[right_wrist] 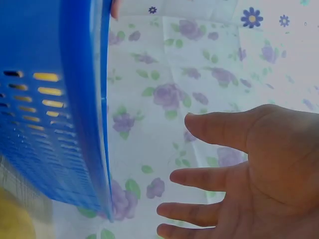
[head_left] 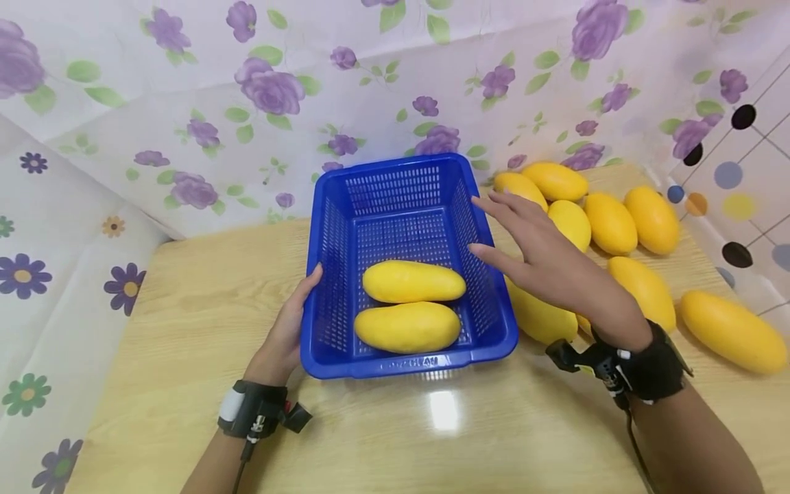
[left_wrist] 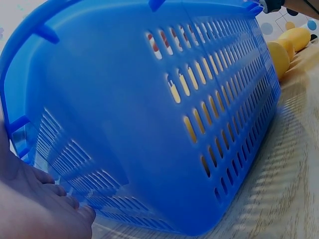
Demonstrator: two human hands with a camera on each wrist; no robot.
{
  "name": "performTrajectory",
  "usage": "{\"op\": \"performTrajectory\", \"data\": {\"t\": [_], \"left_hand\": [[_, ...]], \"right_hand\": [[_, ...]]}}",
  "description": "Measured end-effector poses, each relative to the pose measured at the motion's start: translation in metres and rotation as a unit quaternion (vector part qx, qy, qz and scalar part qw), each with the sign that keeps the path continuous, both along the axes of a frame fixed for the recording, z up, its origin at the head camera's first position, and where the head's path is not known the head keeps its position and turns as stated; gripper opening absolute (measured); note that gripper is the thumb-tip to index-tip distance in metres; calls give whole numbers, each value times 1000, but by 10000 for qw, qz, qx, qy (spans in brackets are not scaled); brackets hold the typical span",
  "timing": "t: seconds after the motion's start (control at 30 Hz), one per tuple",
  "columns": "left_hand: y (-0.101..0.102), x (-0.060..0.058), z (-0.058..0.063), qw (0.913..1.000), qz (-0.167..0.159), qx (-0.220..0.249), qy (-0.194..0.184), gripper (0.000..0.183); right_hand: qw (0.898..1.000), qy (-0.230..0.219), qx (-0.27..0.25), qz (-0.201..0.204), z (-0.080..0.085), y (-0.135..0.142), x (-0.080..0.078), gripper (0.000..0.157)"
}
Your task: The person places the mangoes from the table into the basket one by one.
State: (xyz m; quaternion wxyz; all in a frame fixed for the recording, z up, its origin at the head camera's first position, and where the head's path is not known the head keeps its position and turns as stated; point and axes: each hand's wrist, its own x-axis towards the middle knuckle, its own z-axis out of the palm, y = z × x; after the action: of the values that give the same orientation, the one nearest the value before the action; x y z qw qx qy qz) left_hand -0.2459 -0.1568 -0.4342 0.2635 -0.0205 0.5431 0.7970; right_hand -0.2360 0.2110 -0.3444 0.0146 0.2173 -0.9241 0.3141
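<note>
Through the head camera I see a blue basket (head_left: 327, 274) at the middle of a wooden table (head_left: 185, 329), opening upward, its long axis running away from the person, one short side toward them. Inside, toward that near side, lie two long yellow fruits, a far one (head_left: 413, 282) with its narrower end to the right and a near one (head_left: 407, 327); both have their long axes left to right, across the basket.

From above, the left hand's fingers are hidden; my left wrist view shows their tips against the basket's outer wall. Likewise, the head view overlaps the right fingertips with the right rim, but my right wrist view reveals a gap.

The left hand (head_left: 284, 343) grips the basket's left side, its thumb at the rim. The right hand (head_left: 543, 254) has its fingers extended and spread, thumb well away from them, holding nothing. It hovers beside the right rim, above loose yellow fruits (head_left: 611, 223). Purple-flowered cloth (head_left: 395, 89) hangs behind.
</note>
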Motion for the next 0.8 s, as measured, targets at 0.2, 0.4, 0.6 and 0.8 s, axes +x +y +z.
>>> {"op": "performTrajectory", "data": {"t": [0.2,0.4,0.6,0.8], "left_hand": [[-1,4,-1,9999,3,47,-123,71],[2,0,0,10000,27,-2,-11,71],[1,0,0,9999,46,-105,-13,71],[1,2,-1,9999,56,-144,-13,72]], "right_hand": [[9999,-65,-86,-79,2,10,5,70],[9990,28,-158,-419,13,30,6,68],[9978,-115,8,-653,3,51,7,71],[9959,-220,-89,-877,-12,68,-4,72]]}}
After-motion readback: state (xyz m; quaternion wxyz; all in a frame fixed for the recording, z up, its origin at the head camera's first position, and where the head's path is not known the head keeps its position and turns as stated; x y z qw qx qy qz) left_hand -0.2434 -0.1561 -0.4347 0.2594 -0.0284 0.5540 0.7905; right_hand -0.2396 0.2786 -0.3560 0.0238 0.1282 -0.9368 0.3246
